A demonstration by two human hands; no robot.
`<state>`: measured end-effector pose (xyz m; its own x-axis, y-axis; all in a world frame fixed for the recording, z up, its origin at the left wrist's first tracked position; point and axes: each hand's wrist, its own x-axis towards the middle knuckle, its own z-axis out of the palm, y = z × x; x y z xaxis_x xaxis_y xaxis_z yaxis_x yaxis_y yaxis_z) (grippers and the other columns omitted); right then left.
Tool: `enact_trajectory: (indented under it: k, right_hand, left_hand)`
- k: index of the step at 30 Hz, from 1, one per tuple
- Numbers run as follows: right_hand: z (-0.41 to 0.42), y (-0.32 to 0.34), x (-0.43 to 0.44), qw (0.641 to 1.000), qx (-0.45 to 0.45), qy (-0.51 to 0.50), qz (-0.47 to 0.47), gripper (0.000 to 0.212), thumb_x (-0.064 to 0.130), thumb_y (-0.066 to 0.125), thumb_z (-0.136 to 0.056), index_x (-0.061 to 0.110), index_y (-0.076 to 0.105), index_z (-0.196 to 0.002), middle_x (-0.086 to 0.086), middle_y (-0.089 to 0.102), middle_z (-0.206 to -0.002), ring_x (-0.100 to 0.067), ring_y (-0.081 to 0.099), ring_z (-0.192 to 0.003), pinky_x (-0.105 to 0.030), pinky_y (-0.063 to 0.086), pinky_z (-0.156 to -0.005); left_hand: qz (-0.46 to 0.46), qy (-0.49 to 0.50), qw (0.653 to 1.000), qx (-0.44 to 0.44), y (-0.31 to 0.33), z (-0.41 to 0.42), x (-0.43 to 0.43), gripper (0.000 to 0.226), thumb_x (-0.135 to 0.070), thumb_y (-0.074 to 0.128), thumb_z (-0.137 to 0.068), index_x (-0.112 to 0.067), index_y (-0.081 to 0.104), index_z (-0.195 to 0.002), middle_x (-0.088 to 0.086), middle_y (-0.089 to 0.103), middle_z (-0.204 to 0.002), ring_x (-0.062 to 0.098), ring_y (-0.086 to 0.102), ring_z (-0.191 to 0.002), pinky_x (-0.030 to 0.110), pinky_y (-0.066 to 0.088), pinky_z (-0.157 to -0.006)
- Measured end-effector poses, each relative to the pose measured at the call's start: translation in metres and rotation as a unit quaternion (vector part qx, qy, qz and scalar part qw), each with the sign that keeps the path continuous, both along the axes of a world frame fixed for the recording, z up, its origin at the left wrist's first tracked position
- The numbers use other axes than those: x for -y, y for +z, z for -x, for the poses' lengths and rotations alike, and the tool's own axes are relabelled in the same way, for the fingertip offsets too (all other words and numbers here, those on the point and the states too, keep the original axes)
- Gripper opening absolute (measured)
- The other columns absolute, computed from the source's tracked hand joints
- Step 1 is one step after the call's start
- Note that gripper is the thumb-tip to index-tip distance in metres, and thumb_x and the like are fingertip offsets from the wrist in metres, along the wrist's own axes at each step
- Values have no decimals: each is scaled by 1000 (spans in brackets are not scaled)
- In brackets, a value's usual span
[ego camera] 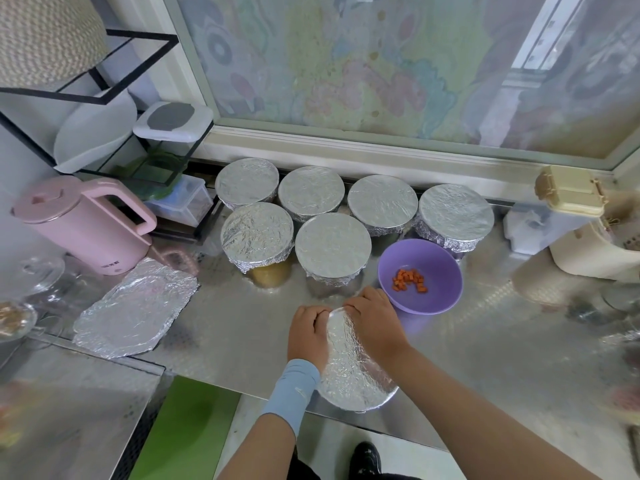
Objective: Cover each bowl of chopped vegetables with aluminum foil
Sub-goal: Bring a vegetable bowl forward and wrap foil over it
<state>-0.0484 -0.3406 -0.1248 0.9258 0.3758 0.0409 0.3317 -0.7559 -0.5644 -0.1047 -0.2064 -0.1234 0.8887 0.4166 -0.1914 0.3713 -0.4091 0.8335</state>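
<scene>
both hands are working on the foil-topped bowl (353,375) sitting at the near edge of the metal counter (242,327), right in front of the person. the left hand (308,332) and right hand (375,320) are sitting side by side on the far rim, fingers curled down over the edge and gripping the foil there; fingertips are tucked out of sight, so how tight the crimp is cannot be told. the step looks like sealing, with the sheet already lying across the top and the edge being folded under. six covered bowls (332,245) are standing in two rows at the back by the window ledge. one purple bowl (445,299) is waiting uncovered just beyond the right hand, holding a few diced carrot pieces (409,280). a loose foil sheet (135,310) is lying flat to the left, near the pink kettle (90,226). next move probably calls for finishing the fold round the rim, letting go, then reaching well left for that sheet and bringing it over the purple bowl.
</scene>
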Motion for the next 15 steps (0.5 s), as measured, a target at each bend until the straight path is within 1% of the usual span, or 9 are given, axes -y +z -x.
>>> enact_trajectory:
  k: [3,5,7,8,9,10,11,13,15]
  right_hand:
    - [0,1,0,1000,2,15,13,19,20,52,-99,16,71,-102,-2,54,-94,-21,47,-95,-26,35,-90]
    - [0,3,0,1000,3,20,15,17,17,54,-98,15,71,-100,-2,55,-93,-22,48,-94,-26,38,-90]
    - [-1,4,0,999,32,38,18,14,11,58,-95,13,71,-98,-3,57,-91,-24,51,-91,-34,46,-87]
    - [-1,6,0,999,17,39,14,15,12,57,-96,14,71,-100,-3,56,-92,-24,50,-91,-35,45,-87]
    - [-1,8,-1,999,-5,35,6,18,15,54,-98,15,71,-104,-4,55,-94,-23,49,-93,-33,43,-88]
    - [-1,7,0,999,-12,32,-4,19,17,54,-98,16,71,-108,-3,53,-94,-22,48,-93,-31,41,-87]
    - [0,6,1,1000,-10,26,-13,20,17,55,-97,18,71,-109,-2,52,-94,-21,47,-92,-29,40,-86]
    - [2,3,2,1000,-12,18,-15,20,19,55,-97,22,70,-110,1,51,-94,-19,47,-92,-28,40,-84]
    - [2,0,3,1000,-17,20,-7,20,21,53,-98,23,69,-109,2,51,-93,-18,46,-92,-32,43,-83]
  left_hand:
    - [32,0,999,-18,1,0,-2,20,-15,44,-100,-21,62,-95,0,57,-100,14,55,-91,22,39,-83]
    - [41,-13,998,-37,2,-1,-4,24,-15,41,-100,-20,64,-97,0,57,-102,15,55,-95,21,38,-85]
    - [1,-50,998,-42,1,-5,-8,28,-14,40,-101,-20,67,-104,-2,54,-106,14,51,-103,20,37,-90]
    - [-39,-71,996,-34,1,-7,-8,29,-13,40,-100,-21,67,-109,-4,52,-106,13,47,-106,20,36,-92]
    - [-70,-86,994,-18,2,-8,-8,29,-13,42,-100,-24,67,-111,-5,51,-106,11,43,-107,20,36,-93]
    - [-80,-94,992,1,3,-10,-6,28,-14,45,-99,-25,68,-111,-6,52,-104,10,43,-105,20,37,-93]
    - [-69,-95,993,16,3,-11,-3,25,-15,49,-98,-26,69,-109,-7,53,-101,9,46,-101,19,40,-90]
    - [-15,-76,996,33,4,-10,1,18,-17,57,-95,-27,70,-102,-7,55,-97,9,54,-94,14,43,-82]
    - [33,-50,998,32,5,-11,1,20,-17,62,-93,-35,70,-92,-7,59,-95,5,58,-89,9,42,-77]
